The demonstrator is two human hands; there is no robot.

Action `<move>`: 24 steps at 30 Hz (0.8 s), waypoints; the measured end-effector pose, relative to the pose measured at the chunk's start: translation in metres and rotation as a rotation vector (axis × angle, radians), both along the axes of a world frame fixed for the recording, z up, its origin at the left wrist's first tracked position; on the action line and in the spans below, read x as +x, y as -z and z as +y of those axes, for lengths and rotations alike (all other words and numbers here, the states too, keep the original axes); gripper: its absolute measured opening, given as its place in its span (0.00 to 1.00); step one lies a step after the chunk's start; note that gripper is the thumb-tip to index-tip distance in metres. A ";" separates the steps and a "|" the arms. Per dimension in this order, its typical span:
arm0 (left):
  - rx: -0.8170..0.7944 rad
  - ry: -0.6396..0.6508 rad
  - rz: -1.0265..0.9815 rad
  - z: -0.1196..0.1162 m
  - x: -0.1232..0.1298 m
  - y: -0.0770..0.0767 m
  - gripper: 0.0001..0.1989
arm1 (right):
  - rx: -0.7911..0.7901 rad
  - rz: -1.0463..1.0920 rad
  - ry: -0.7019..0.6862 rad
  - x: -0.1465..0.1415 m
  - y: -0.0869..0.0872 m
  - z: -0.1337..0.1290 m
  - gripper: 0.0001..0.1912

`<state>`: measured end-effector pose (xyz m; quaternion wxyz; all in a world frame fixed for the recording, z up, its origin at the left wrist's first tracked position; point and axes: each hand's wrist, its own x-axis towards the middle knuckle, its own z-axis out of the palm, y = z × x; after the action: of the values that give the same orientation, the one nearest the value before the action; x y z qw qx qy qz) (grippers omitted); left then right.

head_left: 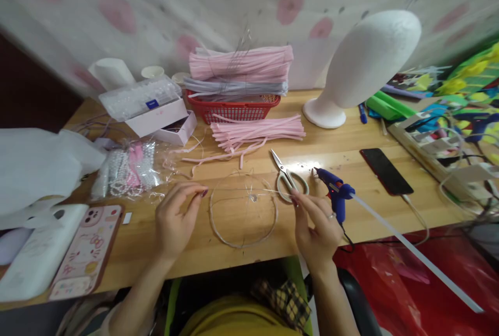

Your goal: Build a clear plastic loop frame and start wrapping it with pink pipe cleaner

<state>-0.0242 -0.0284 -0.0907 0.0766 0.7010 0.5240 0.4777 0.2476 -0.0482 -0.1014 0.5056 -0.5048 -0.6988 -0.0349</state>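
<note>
Between my two hands a thin pale wire [234,189] is stretched level above the table. My left hand [176,219] pinches its left end between thumb and forefinger. On the other side, my right hand [317,229] has its fingers closed on the wire near the scissors handles. Below lies a round wire hoop [211,221] with fine strands crossing inside it and a small shiny piece near the middle. The scissors [284,169], with pale handles, lie just beyond my right hand. To its right is a blue glue gun [337,193] with a long white glue stick.
Pink fuzzy stems [257,133] lie before a red basket [237,112]. A white foam head form [362,65] stands behind. At left are a bag of beads [130,169] and a pink phone case [88,253]; at right, a black phone [385,171] and a power strip [424,162].
</note>
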 end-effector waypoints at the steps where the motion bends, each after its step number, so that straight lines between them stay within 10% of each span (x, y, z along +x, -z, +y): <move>1: 0.013 -0.003 0.006 -0.009 0.001 -0.002 0.08 | 0.031 -0.019 0.013 0.002 -0.007 0.008 0.21; 11: -0.097 0.053 0.086 -0.079 0.025 0.025 0.10 | -0.373 -0.239 -0.206 0.008 -0.015 0.066 0.15; 24: -0.147 -0.030 0.130 -0.071 0.029 0.045 0.07 | -0.589 -0.236 -0.309 0.005 0.001 0.078 0.15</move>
<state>0.0052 -0.0997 -0.1355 0.0867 0.7151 0.5718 0.3926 0.2523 0.0297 -0.1026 0.2533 -0.5099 -0.8005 0.1871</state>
